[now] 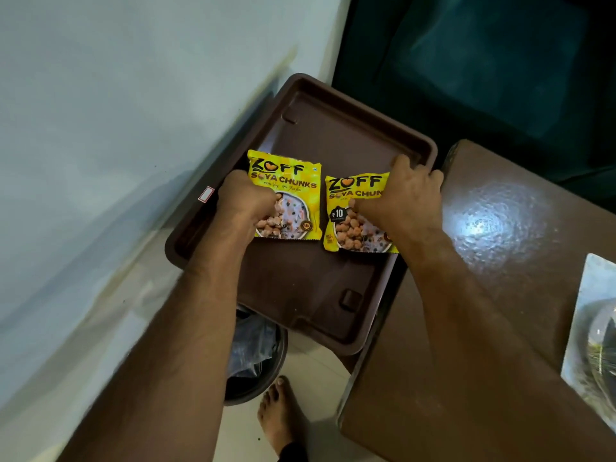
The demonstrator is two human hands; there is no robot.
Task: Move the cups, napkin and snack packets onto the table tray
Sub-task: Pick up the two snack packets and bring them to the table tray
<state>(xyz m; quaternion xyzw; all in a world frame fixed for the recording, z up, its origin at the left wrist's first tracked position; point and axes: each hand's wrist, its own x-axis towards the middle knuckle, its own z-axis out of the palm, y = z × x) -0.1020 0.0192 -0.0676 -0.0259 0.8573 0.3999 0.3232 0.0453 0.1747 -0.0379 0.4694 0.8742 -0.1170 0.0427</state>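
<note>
Two yellow soya-chunk snack packets lie side by side over the dark brown tray (336, 141). My left hand (243, 198) grips the left packet (293, 185) at its left edge. My right hand (403, 191) holds the right packet (350, 201) along its right side, over the tray's right rim. Whether the packets rest on the tray floor or hover just above it I cannot tell. At the right edge of the view, on the brown table (493, 295), a clear cup (600, 348) stands on a white napkin (580, 328).
A pale wall (116, 111) runs along the tray's left side. Below the tray's near end stands a dark bin with a plastic liner (253, 355), and a bare foot (280, 411) rests on the tiled floor. A dark green seat (483, 61) lies beyond the tray.
</note>
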